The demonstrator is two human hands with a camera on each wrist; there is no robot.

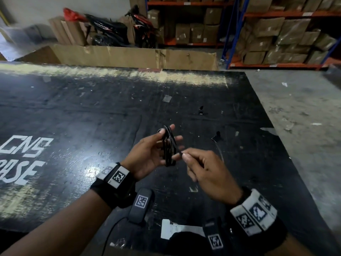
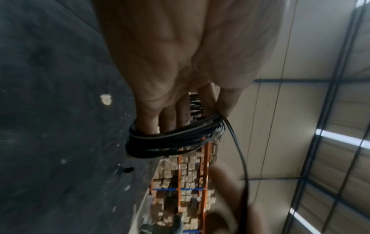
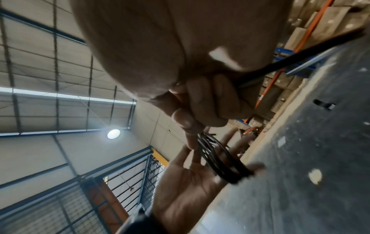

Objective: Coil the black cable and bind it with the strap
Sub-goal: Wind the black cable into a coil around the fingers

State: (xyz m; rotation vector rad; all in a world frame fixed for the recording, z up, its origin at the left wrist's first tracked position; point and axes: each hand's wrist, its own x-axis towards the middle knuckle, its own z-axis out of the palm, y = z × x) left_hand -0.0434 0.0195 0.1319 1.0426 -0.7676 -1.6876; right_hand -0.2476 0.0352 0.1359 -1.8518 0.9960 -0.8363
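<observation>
- Desk: the black, scuffed surface before you, with white lettering at your left and scraps of tape and paper scattered on it.
- Warehouse shelving: orange and blue racks stacked with cardboard boxes, beyond the desk at the right; a motor scooter is parked behind flattened cardboard at the far edge.
- Your left hand: palm up above the desk, fingers straight and slightly spread, with the coil looped round them and the thumb resting against its upper part.
- Your right hand: just beside the left, thumb and forefinger pinching the free run of the cable, the other fingers curled in.
- Black cable: wound in several close turns round your left fingers, held off the desk; one loose strand leaves the coil and passes into your right hand, and the remainder trails out past that hand.
- Strap: a small black piece lying on the desk beyond your hands, well apart from the coil.
- Second small black piece: on the desk to the right of the coil; what it is cannot be told.
</observation>
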